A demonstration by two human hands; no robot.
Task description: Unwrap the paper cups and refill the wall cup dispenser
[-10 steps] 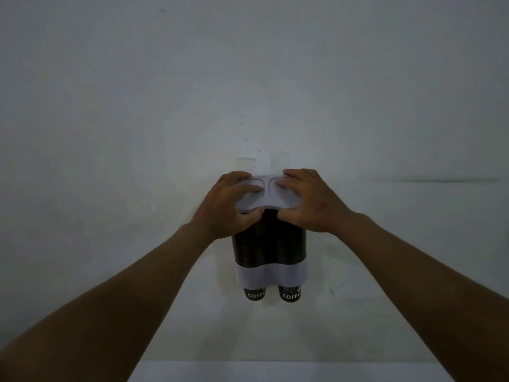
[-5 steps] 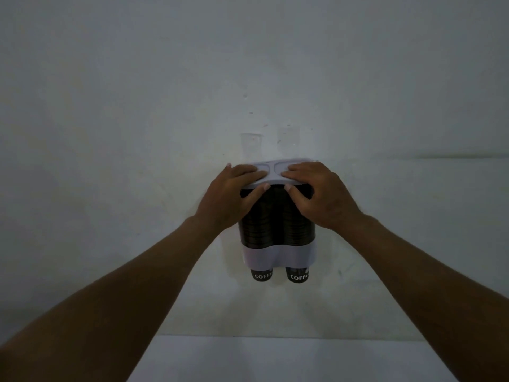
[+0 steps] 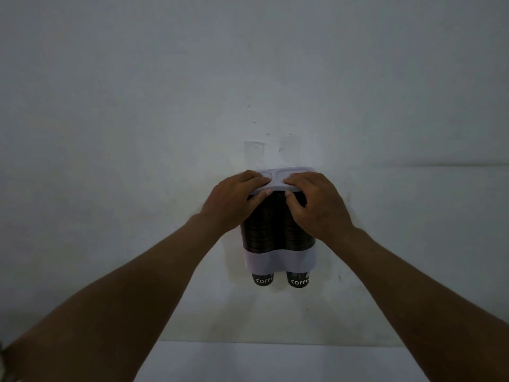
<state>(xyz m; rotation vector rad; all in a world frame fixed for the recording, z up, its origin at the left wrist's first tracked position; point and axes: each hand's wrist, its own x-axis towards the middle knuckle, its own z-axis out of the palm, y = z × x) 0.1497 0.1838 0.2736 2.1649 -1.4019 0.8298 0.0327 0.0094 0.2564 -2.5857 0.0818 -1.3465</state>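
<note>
Cups (image 3: 277, 227) fill the wall dispenser (image 3: 279, 261) at the centre of the frame: two dark stacks stand side by side behind its clear front, and below the pale band at its base two cup bottoms poke out, each printed with white lettering that starts "COFF", which is presumably where a user would pull one free. Over the stacks lies one pale lid (image 3: 278, 179) with two oval recesses, one above each column. The left hand (image 3: 234, 202) rests on the lid's left part with fingers curled over the top and the thumb tucked under the front edge, so it pinches the lid; the right hand (image 3: 316, 205) mirrors it on the right part, fingers bent on top and thumb pressed beneath the rim. Two hands placed evenly at both ends would keep the lid level, and my judgement is that they are seating it down on the full stacks, the closing step of the refill, though it could equally be a lift. No wrapper shows anywhere. Above the dispenser, two faint rectangular patches (image 3: 254, 150) mark the wall (image 3: 110, 106), perhaps old tape or adhesive. Along the bottom middle of the frame runs one pale flat surface (image 3: 275, 362), too dim to identify
</note>
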